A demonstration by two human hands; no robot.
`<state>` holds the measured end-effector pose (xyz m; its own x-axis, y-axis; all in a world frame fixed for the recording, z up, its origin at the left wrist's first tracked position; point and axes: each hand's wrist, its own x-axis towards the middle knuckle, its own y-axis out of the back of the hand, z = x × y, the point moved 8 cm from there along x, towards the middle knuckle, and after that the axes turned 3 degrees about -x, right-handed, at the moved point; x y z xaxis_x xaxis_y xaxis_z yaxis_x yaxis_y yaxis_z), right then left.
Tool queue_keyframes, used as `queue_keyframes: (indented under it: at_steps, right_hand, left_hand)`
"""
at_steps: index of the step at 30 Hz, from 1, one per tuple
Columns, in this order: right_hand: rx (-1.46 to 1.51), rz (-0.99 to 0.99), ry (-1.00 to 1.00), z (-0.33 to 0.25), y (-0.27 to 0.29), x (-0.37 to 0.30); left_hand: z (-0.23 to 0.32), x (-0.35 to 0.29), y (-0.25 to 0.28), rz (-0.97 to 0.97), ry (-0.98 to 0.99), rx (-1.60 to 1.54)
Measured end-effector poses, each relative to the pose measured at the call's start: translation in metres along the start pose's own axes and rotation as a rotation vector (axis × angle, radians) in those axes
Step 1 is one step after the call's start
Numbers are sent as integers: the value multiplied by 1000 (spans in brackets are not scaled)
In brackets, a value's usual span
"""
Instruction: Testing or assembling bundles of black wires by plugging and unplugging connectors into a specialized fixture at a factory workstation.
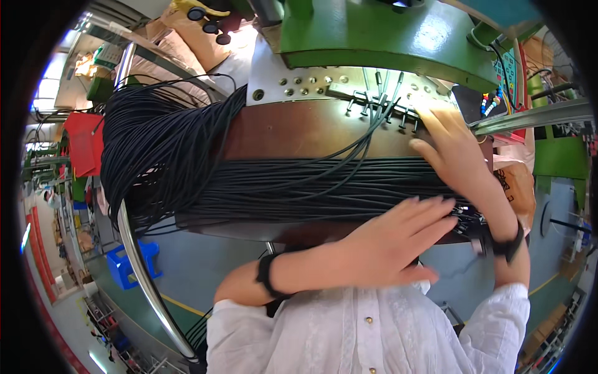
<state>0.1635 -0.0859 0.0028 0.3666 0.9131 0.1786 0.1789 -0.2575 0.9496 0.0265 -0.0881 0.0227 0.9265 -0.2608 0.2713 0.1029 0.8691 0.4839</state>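
My left hand (398, 246) hovers palm down at the near edge of a thick layer of black cables (299, 187), its fingers stretched out and slightly blurred. Just beyond its fingertips are the cables' ends with small metal tips (464, 218). My right hand (453, 146) reaches forward to the right end of a metal fixture (374, 105) with several black screws, fingers extended and thumb apart. Its fingertips are washed out by bright light. Several cables (364, 140) rise from the layer into the fixture, their tips pointing up beneath a green machine (380, 37).
A steel plate with holes (299, 84) lies behind the brown work board (274, 128). At the left, the cables hang in a big bundle (149, 143) over a chrome rail (134, 249). A blue stool (132, 265) stands on the floor; a brown sack (516, 187) is at the right.
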Motion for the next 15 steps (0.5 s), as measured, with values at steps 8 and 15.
queue_keyframes:
  at_steps: [8,15]
  right_hand:
    - [-122,22,179,21,-18,7]
    - [50,345,-65,36,52,-56]
  left_hand:
    - [-83,-86,87,-11,639,889]
    - [-93,-99,134,53,401,840]
